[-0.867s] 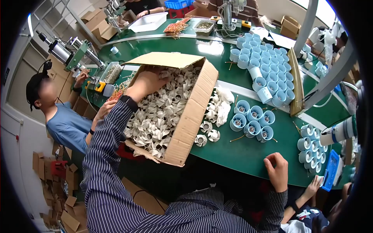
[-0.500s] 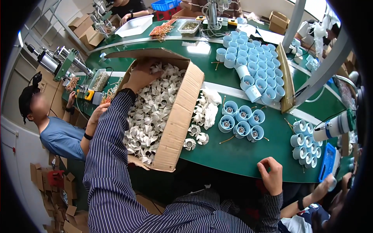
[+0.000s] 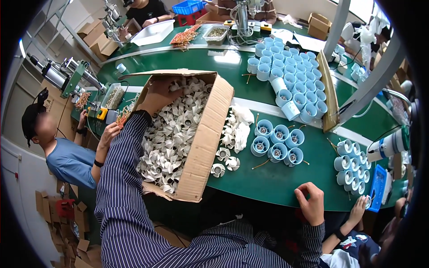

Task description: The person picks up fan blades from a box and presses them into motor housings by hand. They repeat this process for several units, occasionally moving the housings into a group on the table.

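My left hand (image 3: 159, 94) reaches into the far end of an open cardboard box (image 3: 206, 143). Its fingers curl in among white plastic fan impellers (image 3: 167, 138) that fill the box; what they close on is partly hidden. At the table's front edge my right hand (image 3: 310, 203) rests loosely closed, thumb against the fingers, with nothing visible in it. A few loose impellers (image 3: 232, 163) lie beside the box, near a white plastic bag (image 3: 242, 121). Further right stand several light blue cups (image 3: 278, 152) with motor-like parts inside and thin wires coming out.
More blue cups (image 3: 295, 71) stand packed against a wooden board (image 3: 330, 94); another group (image 3: 351, 167) is at the right edge near a blue tray (image 3: 378, 187). A co-worker in blue (image 3: 69, 161) handles orange wires at left. A metal post (image 3: 371, 85) rises at right.
The box's far flap has tipped lower. My left hand stays in the box, its fingers shifted slightly toward me. My right hand has barely moved. The co-worker's hand at right has moved lower left.
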A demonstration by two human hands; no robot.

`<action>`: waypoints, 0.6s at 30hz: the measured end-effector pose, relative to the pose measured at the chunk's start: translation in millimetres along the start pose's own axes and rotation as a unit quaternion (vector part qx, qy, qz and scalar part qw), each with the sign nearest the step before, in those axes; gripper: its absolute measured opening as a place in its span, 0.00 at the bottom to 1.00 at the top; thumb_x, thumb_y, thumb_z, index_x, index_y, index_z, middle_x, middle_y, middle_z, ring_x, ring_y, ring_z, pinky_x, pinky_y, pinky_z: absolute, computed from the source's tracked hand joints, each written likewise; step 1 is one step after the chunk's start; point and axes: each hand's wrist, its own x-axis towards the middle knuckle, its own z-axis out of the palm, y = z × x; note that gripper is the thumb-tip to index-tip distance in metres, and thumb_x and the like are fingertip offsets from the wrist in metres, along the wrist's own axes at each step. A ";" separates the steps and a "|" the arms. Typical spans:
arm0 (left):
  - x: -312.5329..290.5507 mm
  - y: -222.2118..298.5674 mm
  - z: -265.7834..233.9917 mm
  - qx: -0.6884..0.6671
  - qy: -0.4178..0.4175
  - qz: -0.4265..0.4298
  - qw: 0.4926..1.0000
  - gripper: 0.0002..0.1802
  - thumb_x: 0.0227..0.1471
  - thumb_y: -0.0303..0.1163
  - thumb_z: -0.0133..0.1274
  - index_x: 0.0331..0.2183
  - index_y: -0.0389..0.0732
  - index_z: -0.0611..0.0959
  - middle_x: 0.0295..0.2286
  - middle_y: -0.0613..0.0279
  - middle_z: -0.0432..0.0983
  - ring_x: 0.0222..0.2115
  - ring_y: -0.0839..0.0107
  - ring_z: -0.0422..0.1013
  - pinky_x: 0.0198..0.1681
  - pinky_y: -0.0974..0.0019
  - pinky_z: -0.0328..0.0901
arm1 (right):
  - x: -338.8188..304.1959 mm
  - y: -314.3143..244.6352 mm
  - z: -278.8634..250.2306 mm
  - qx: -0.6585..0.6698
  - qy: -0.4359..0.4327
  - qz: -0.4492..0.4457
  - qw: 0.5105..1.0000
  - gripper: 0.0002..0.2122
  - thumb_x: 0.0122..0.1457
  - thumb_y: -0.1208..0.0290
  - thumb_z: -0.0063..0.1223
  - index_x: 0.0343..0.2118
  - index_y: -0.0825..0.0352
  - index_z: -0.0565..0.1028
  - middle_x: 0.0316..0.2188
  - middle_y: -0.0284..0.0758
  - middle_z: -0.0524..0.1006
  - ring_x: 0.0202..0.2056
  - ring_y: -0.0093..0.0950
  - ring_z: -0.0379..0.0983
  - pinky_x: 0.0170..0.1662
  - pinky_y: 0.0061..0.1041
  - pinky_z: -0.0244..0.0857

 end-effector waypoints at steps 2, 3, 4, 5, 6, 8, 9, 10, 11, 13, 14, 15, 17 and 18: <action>-7.1 3.4 -13.4 0.002 0.004 0.005 1.000 0.32 0.55 0.48 0.67 0.56 0.40 0.84 0.52 0.43 0.80 0.55 0.47 0.75 0.60 0.49 0.69 | 0.6 0.9 -0.5 0.000 -0.001 0.001 1.000 0.05 0.60 0.79 0.65 0.31 0.73 0.79 0.25 0.38 0.79 0.26 0.29 0.78 0.33 0.28 0.70; -10.9 3.5 -18.5 0.003 0.007 0.010 1.000 0.32 0.55 0.48 0.67 0.56 0.40 0.84 0.52 0.43 0.80 0.54 0.47 0.75 0.59 0.49 0.69 | 1.3 0.3 -0.5 0.000 -0.003 0.000 1.000 0.05 0.60 0.79 0.65 0.31 0.73 0.79 0.25 0.38 0.79 0.26 0.29 0.78 0.33 0.28 0.70; -13.0 3.1 -20.7 0.004 0.010 0.015 1.000 0.32 0.55 0.48 0.67 0.56 0.40 0.83 0.51 0.44 0.81 0.53 0.47 0.76 0.58 0.49 0.70 | 2.2 -0.6 -0.6 0.003 -0.005 0.002 1.000 0.05 0.60 0.79 0.65 0.31 0.73 0.79 0.25 0.38 0.79 0.26 0.29 0.78 0.33 0.28 0.70; -15.1 1.2 -18.8 0.004 0.010 0.013 1.000 0.32 0.55 0.48 0.67 0.56 0.40 0.83 0.51 0.44 0.81 0.53 0.47 0.76 0.58 0.49 0.70 | 3.0 -1.9 -0.7 0.005 -0.008 0.004 1.000 0.05 0.60 0.79 0.65 0.32 0.73 0.79 0.25 0.38 0.79 0.26 0.29 0.78 0.33 0.28 0.70; -16.1 0.3 -15.5 0.027 -0.001 0.022 0.999 0.32 0.55 0.48 0.67 0.56 0.40 0.83 0.51 0.44 0.81 0.52 0.48 0.76 0.56 0.49 0.70 | 3.6 -3.0 -0.8 0.007 -0.011 0.006 1.000 0.05 0.60 0.79 0.65 0.32 0.73 0.79 0.25 0.38 0.79 0.26 0.30 0.78 0.33 0.28 0.70; -18.0 -1.7 -10.1 0.072 -0.021 0.041 0.996 0.32 0.55 0.47 0.68 0.56 0.39 0.83 0.50 0.45 0.82 0.50 0.48 0.78 0.54 0.49 0.71 | 6.1 -5.5 -1.3 0.004 -0.018 0.004 1.000 0.05 0.60 0.79 0.65 0.32 0.73 0.79 0.26 0.39 0.79 0.27 0.31 0.78 0.33 0.28 0.71; -19.6 -3.4 -9.4 0.072 -0.021 0.039 0.996 0.32 0.55 0.47 0.68 0.56 0.39 0.83 0.50 0.45 0.82 0.50 0.48 0.78 0.54 0.49 0.71 | 7.3 -6.7 -1.7 0.002 -0.023 0.004 1.000 0.05 0.61 0.79 0.65 0.32 0.74 0.79 0.26 0.39 0.79 0.27 0.32 0.79 0.33 0.28 0.71; -18.3 -0.6 -9.2 0.061 -0.019 0.022 0.998 0.33 0.55 0.46 0.68 0.57 0.39 0.83 0.50 0.45 0.82 0.49 0.48 0.78 0.54 0.50 0.71 | 6.9 -7.1 -1.8 -0.001 -0.027 0.005 1.000 0.05 0.61 0.78 0.66 0.33 0.74 0.79 0.27 0.40 0.79 0.27 0.33 0.79 0.34 0.29 0.72; -17.5 1.9 -10.0 0.051 -0.017 0.005 0.999 0.33 0.55 0.46 0.69 0.57 0.38 0.82 0.50 0.45 0.82 0.49 0.49 0.78 0.53 0.51 0.72 | 5.9 -7.0 -1.5 -0.003 -0.027 0.006 1.000 0.05 0.61 0.78 0.66 0.33 0.74 0.79 0.27 0.40 0.79 0.27 0.33 0.79 0.34 0.29 0.72; -14.7 9.6 -19.7 0.041 -0.013 -0.011 0.999 0.33 0.55 0.45 0.69 0.57 0.38 0.82 0.50 0.45 0.82 0.49 0.49 0.78 0.53 0.53 0.72 | 5.8 -5.2 -0.4 -0.009 -0.027 -0.003 1.000 0.05 0.61 0.78 0.66 0.33 0.74 0.79 0.27 0.40 0.79 0.27 0.32 0.78 0.34 0.29 0.72; -15.6 12.8 -26.5 0.012 -0.016 -0.027 0.999 0.33 0.54 0.44 0.70 0.57 0.38 0.82 0.50 0.45 0.82 0.49 0.49 0.79 0.53 0.53 0.72 | 5.7 -4.5 -0.1 -0.012 -0.027 -0.008 1.000 0.05 0.61 0.78 0.66 0.33 0.73 0.79 0.27 0.40 0.79 0.27 0.32 0.78 0.34 0.29 0.71; -18.9 17.0 -35.1 -0.016 -0.018 -0.044 0.999 0.33 0.54 0.44 0.70 0.57 0.37 0.82 0.50 0.44 0.82 0.49 0.48 0.79 0.53 0.54 0.72 | 5.2 -4.3 -0.2 -0.012 -0.028 -0.010 0.999 0.05 0.61 0.78 0.66 0.33 0.73 0.79 0.27 0.40 0.79 0.27 0.32 0.78 0.34 0.29 0.71; -23.6 15.2 -39.1 -0.043 -0.019 -0.064 0.997 0.33 0.54 0.43 0.71 0.57 0.37 0.82 0.50 0.43 0.82 0.49 0.48 0.79 0.53 0.55 0.72 | 3.9 -3.4 -0.6 -0.011 -0.030 -0.014 0.999 0.05 0.61 0.78 0.66 0.33 0.73 0.79 0.27 0.40 0.79 0.27 0.32 0.78 0.34 0.29 0.71; -24.8 8.9 -36.1 -0.043 0.007 -0.042 0.998 0.34 0.53 0.42 0.71 0.57 0.37 0.82 0.50 0.43 0.82 0.48 0.48 0.79 0.53 0.55 0.73 | 3.6 -3.5 -0.2 -0.011 -0.031 -0.016 0.999 0.05 0.61 0.78 0.66 0.33 0.73 0.79 0.27 0.40 0.79 0.27 0.32 0.78 0.33 0.29 0.71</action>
